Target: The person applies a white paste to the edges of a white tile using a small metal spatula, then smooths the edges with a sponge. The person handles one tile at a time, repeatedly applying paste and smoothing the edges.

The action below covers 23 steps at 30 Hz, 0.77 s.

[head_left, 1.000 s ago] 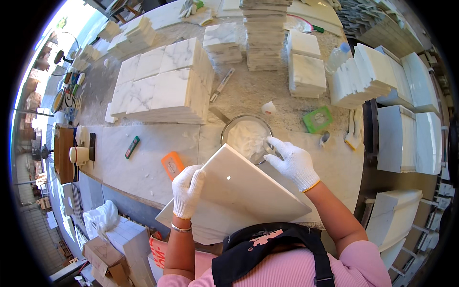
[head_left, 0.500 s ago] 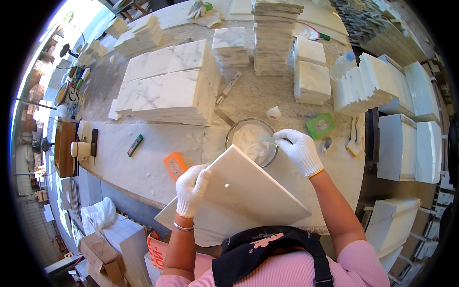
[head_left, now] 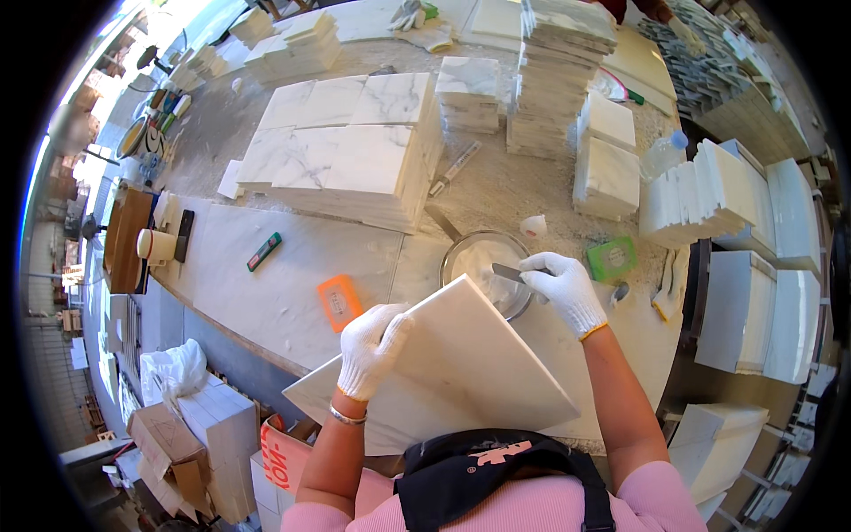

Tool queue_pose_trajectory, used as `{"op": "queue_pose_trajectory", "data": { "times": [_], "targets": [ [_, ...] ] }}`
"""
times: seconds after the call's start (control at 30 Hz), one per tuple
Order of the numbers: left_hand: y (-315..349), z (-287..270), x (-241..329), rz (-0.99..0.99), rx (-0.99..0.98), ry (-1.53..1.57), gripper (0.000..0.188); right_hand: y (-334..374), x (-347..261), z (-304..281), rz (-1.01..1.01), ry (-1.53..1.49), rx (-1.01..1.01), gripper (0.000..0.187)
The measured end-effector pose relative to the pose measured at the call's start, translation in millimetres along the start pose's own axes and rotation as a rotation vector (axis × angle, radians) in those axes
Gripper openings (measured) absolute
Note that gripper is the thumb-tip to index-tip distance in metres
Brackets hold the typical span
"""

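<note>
My left hand (head_left: 376, 353), in a white knit glove, grips the left edge of a square white marble tile (head_left: 470, 359). The tile is held tilted in front of my body, with no mark on its upper face. In my gloved right hand (head_left: 563, 291) is a small metal putty knife (head_left: 508, 273), pinched between thumb and fingers. Its blade is over a round steel pan (head_left: 446, 263) of white paste (head_left: 479, 260); whether it touches the paste I cannot tell. The tile's far corner reaches the pan's near rim.
Stacked marble tiles (head_left: 328, 160) fill the table's middle, with a tall stack (head_left: 554, 89) behind. Around the pan lie an orange box (head_left: 339, 302), a green box (head_left: 612, 259), a marker (head_left: 455, 168) and a white cup (head_left: 533, 226). Another person's gloved hand (head_left: 687, 35) shows far right.
The small white spot on the tile's face is gone. My right hand has turned the putty knife so its blade shows over the pan. Another person's arm has come into view at the far right.
</note>
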State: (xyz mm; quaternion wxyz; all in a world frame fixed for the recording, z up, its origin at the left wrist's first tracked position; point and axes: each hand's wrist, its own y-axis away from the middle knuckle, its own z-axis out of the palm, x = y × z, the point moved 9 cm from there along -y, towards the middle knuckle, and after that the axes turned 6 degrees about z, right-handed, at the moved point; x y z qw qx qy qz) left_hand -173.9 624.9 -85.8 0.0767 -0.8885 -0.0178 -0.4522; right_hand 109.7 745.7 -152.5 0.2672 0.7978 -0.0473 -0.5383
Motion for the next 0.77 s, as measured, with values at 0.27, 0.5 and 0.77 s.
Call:
{"op": "queue_pose_trajectory", "data": {
  "times": [0.27,0.5,0.77],
  "targets": [
    [1,-6,6,0.034,0.024,-0.006,0.026,48,-70,-13,0.006,-0.180,0.017,0.021],
    [3,-8,10,0.063,0.041,0.010,0.025,75,-112,-10,-0.060,-0.152,0.003,0.019],
    [5,-12,13,0.076,0.045,0.005,0.024,83,-118,-3,-0.161,-0.103,0.012,0.018]
  ]
}}
